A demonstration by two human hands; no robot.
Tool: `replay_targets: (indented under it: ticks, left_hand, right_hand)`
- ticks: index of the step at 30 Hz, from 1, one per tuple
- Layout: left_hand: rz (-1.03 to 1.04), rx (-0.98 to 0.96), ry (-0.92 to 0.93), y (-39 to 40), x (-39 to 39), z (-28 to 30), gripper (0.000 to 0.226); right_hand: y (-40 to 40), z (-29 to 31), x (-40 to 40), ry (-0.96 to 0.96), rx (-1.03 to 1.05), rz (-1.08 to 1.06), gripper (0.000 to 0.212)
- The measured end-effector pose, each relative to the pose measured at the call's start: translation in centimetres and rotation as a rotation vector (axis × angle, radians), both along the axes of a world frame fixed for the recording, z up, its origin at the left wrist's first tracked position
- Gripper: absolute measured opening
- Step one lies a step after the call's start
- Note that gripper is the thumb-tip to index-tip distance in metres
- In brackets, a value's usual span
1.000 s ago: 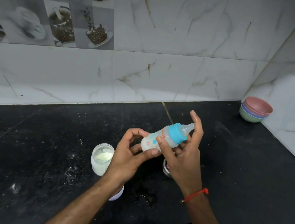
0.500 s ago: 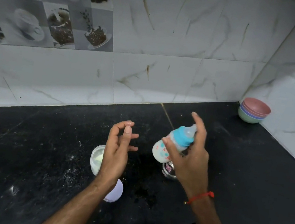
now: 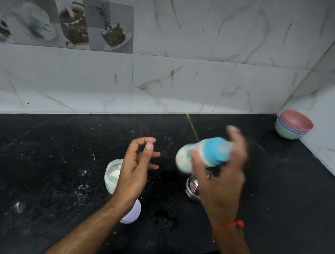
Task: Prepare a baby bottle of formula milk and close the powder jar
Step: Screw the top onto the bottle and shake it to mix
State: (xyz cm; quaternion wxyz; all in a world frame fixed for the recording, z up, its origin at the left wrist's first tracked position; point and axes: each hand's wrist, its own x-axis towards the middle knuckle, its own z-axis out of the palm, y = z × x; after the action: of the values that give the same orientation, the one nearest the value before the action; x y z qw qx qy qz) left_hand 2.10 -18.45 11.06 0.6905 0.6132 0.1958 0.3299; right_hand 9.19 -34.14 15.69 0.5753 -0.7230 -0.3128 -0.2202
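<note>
Above the counter (image 3: pixel 43 172), right hand (image 3: pixel 222 180) now blurs, gripping bottle (image 3: pixel 206 153).

A home kitchen: black stone surface (image 3: pixel 45 162), marble-look wall tiles (image 3: pixel 194 65) with coffee-cup prints, stacked bowls (image 3: pixel 293 125).

One bottle (image 3: pixel 199 154), one jar (image 3: pixel 112 174), one lid (image 3: pixel 133 213), four stacked bowls (image 3: pixel 293 125).

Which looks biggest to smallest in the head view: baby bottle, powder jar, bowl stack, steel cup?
1. Baby bottle, in the right hand, blurred and nearest the camera, so its lead is unsure.
2. Bowl stack and powder jar: alike; the left hand hides part of the jar.
3. Steel cup, mostly hidden.
</note>
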Motion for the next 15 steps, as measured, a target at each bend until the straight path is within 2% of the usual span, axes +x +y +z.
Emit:
replay_targets:
  ticks: [2, 5, 9, 11, 15]
  left_hand:
    - [-0.036, 0.019, 0.016, -0.2, 0.0, 0.1, 0.022]
    - [-0.126, 0.058, 0.066, -0.1, -0.1, 0.3, 0.034]
    - [-0.373, 0.016, 0.174, -0.4, -0.2, -0.2, 0.049]
    - [-0.441, -0.097, 0.147, -0.9, -0.3, -0.1, 0.051]
    - [-0.368, -0.151, 0.012, -1.1, -0.2, 0.0, 0.045]
  right_hand:
    - [0.0, -1.1, 0.2, 0.142, -0.144, 0.096, 0.082]
    - [-0.3, -1.1, 0.1, 0.157, -0.072, 0.145, 0.085]
    - [0.4, -0.5, -0.3, 0.165, -0.052, 0.282, 0.086]
    - [0.5, -0.2, -0.4, 0.209, -0.037, 0.312, 0.084]
    - [0.5, -0.2, -0.4, 0.241, -0.023, 0.311, 0.087]
